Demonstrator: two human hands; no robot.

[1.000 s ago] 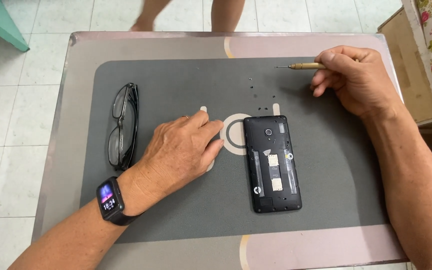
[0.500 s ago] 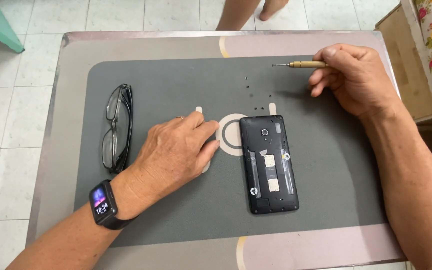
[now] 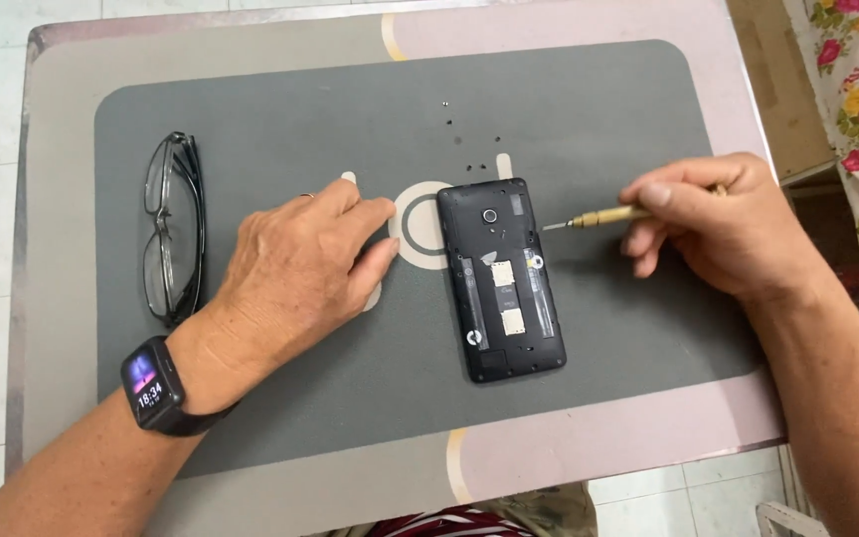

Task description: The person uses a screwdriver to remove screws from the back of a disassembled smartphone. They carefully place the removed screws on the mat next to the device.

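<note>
Opened black phone [image 3: 501,278]: the screwdriver [image 3: 599,217] has come in to its right edge.
Right hand [image 3: 723,234] pinches the screwdriver; left hand [image 3: 295,273] rests flat, fingers loosely spread, left of the phone.

Left hand [image 3: 300,254] flat (palm down) — right hand [image 3: 723,229] pinching, fingers curled.

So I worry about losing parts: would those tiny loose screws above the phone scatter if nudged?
Probably. The screws look tiny and light, lying loose on the grey mat, so a brush could flick them. The mat's matte surface may slow rolling somewhat.
</note>
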